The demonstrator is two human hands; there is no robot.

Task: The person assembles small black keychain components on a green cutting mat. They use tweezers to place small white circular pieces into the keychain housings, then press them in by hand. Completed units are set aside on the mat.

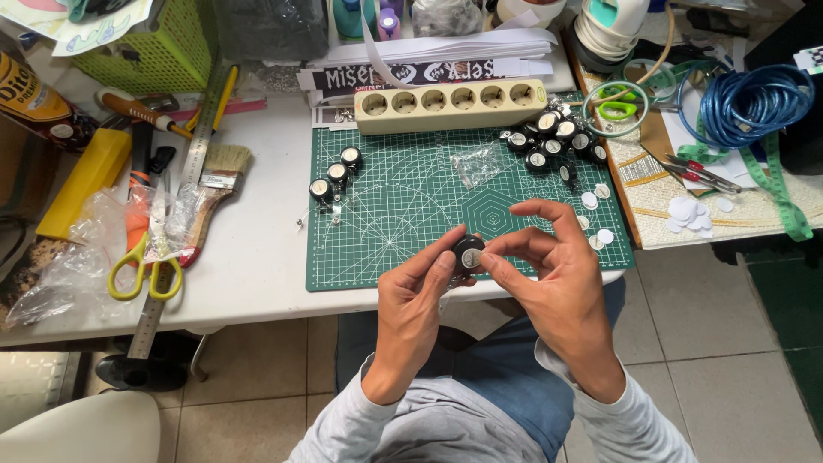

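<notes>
Black and round, the small cap (pixel 468 253) sat pinched between my left hand (pixel 416 296) and right hand (pixel 549 266) above the gridded green mat (pixel 403 206); its pale centre was perhaps paper.

Counts: 2 hands, left hand (pixel 410 310) & right hand (pixel 557 283), w/ 1 small black round cap (pixel 467 252) between the fingertips. 3 more black caps (pixel 335 174) at 10 o'clock on the green cutting mat (pixel 394 214); approx 9 caps (pixel 553 140) at 1 o'clock. 1 beige power strip (pixel 450 105) w/ 6 sockets at 12. White paper discs (pixel 691 211) at 3: several, overlapping, can't count. 1 yellow-handled scissors (pixel 144 267), 1 paintbrush (pixel 216 184), 1 steel ruler (pixel 176 214) at 9. 1 blue cable coil (pixel 754 103) at 2
</notes>
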